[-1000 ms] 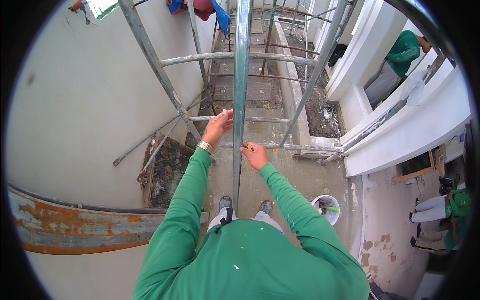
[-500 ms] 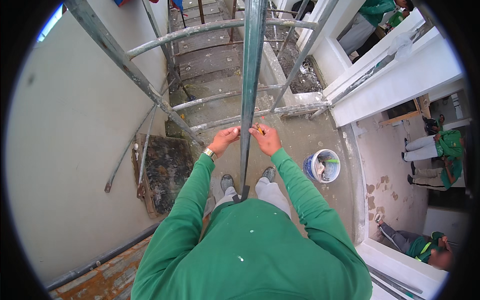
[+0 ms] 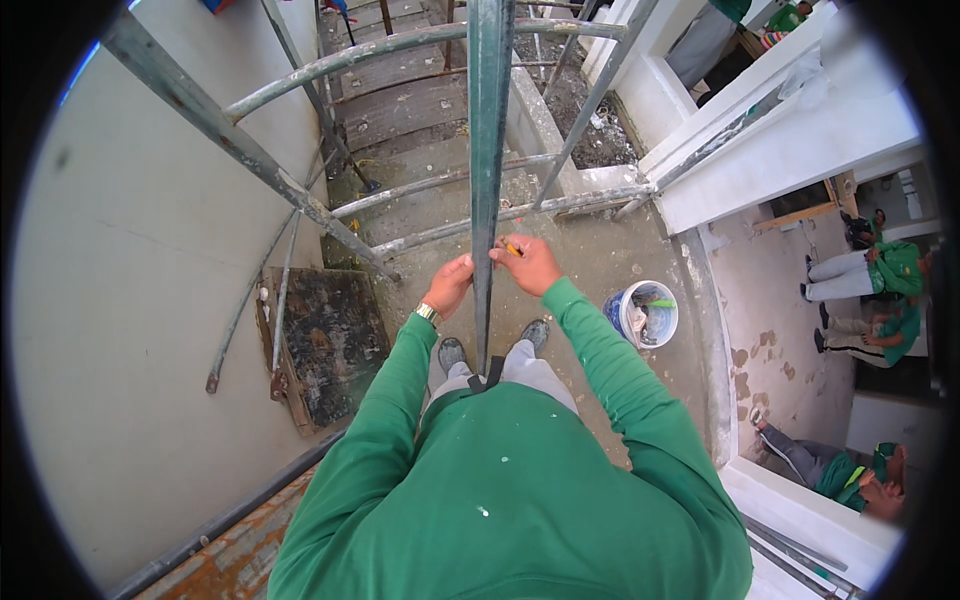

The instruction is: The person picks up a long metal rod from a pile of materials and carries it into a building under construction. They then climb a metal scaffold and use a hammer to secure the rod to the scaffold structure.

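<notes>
A long grey-green metal bar point(image 3: 486, 150) runs from the top of the view down toward my waist, between my two hands. My left hand point(image 3: 450, 286), below a gold-coloured watch point(image 3: 428, 313) on its wrist, is closed with its fingertips on the bar's left edge. On the other side my right hand point(image 3: 530, 266) is closed around a short yellow pencil point(image 3: 513, 249), its fingertips touching the bar's right edge. The far side of the bar, and some of the fingers there, are hidden.
Scaffold tubes point(image 3: 440, 235) cross in front of me, with steps point(image 3: 400, 110) behind them. At the right stands a white bucket point(image 3: 658, 340) with tools inside. A dark board point(image 3: 335, 340) leans by the left wall. Several people in green point(image 3: 900, 270) are in the room at the right.
The bar appears a little farther left as my view shifts. My right hand has curled in more and turned slightly, the pencil still in it. My left hand stays at the bar.
</notes>
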`<action>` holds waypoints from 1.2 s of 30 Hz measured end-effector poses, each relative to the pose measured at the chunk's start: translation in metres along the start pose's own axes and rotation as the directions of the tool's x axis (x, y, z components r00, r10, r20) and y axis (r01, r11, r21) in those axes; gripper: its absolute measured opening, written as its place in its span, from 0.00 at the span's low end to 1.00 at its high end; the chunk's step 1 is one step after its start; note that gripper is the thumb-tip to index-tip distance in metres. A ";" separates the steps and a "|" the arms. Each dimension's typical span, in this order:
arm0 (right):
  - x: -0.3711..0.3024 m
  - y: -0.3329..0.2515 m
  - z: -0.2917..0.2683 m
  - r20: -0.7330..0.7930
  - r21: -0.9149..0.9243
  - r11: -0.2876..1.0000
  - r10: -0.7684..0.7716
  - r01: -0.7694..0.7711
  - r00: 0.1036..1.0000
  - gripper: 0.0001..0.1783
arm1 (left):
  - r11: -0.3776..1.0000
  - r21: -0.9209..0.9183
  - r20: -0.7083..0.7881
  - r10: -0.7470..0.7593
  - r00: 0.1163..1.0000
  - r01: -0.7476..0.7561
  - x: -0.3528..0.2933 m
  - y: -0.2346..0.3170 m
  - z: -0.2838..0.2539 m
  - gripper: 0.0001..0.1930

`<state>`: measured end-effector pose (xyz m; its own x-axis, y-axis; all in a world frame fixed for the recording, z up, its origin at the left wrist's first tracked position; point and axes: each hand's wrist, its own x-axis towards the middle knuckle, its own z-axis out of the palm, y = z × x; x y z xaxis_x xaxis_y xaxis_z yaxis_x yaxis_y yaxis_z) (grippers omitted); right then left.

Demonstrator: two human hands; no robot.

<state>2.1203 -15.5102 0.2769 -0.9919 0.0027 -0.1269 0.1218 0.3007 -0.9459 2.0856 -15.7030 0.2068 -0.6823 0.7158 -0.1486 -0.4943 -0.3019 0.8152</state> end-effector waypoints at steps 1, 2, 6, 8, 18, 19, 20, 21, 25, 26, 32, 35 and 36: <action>-0.001 0.000 -0.004 0.019 0.045 0.999 0.013 -0.014 1.000 0.10 | 1.000 -0.001 -0.026 -0.013 1.000 0.013 -0.003 -0.001 0.000 0.23; -0.002 -0.001 -0.009 0.039 0.091 0.995 0.025 -0.029 0.999 0.10 | 1.000 -0.003 -0.053 -0.028 0.998 0.028 -0.005 -0.002 0.000 0.23; -0.010 0.004 -0.014 -0.015 0.274 0.962 0.005 -0.001 1.000 0.15 | 0.981 0.186 -0.247 0.105 0.963 -0.059 -0.017 0.014 0.008 0.21; -0.007 0.025 -0.021 -0.048 0.240 0.971 0.038 -0.025 0.998 0.15 | 0.942 0.322 -0.314 0.195 0.929 -0.089 -0.009 0.033 0.022 0.20; -0.026 0.073 0.003 -0.038 0.378 0.925 0.066 -0.047 0.997 0.14 | 0.644 0.765 -0.295 0.390 0.872 -0.030 0.002 0.094 0.065 0.12; -0.029 0.080 0.002 -0.034 0.355 0.932 0.094 -0.076 0.995 0.14 | 0.668 0.743 -0.314 0.404 0.859 -0.043 0.004 0.092 0.070 0.11; -0.031 0.086 0.001 -0.029 0.331 0.938 0.121 -0.105 0.992 0.14 | 0.690 0.721 -0.334 0.418 0.845 -0.056 0.005 0.090 0.074 0.11; -0.032 0.090 0.002 -0.018 0.304 0.944 0.141 -0.129 0.990 0.14 | 0.685 0.726 -0.347 0.430 0.833 -0.051 0.003 0.089 0.076 0.11; -0.032 0.121 0.014 0.055 0.343 0.924 0.157 -0.166 0.986 0.13 | 0.682 0.731 -0.371 0.437 0.819 -0.032 0.011 0.084 0.082 0.10; -0.034 0.122 0.020 0.068 0.355 0.917 0.168 -0.181 0.983 0.13 | 0.684 0.729 -0.369 0.437 0.820 -0.036 0.011 0.085 0.081 0.10; -0.025 0.125 0.036 0.045 0.469 0.871 0.146 -0.150 0.988 0.17 | 0.698 0.715 -0.365 0.421 0.831 -0.039 0.011 0.084 0.080 0.11; -0.015 0.124 0.040 0.166 0.425 0.866 0.213 -0.264 0.963 0.19 | 0.728 0.682 -0.322 0.378 0.868 -0.065 0.006 0.088 0.077 0.13; -0.014 0.123 0.041 0.234 0.370 0.865 0.267 -0.339 0.935 0.20 | 0.739 0.668 -0.293 0.366 0.883 -0.085 0.005 0.089 0.075 0.14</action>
<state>2.1511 -15.5119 0.1499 -0.8867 -0.1402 -0.4406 0.4549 -0.0936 -0.8856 2.0781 -15.6789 0.3205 -0.9416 0.3366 0.0032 0.0522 0.1367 0.9892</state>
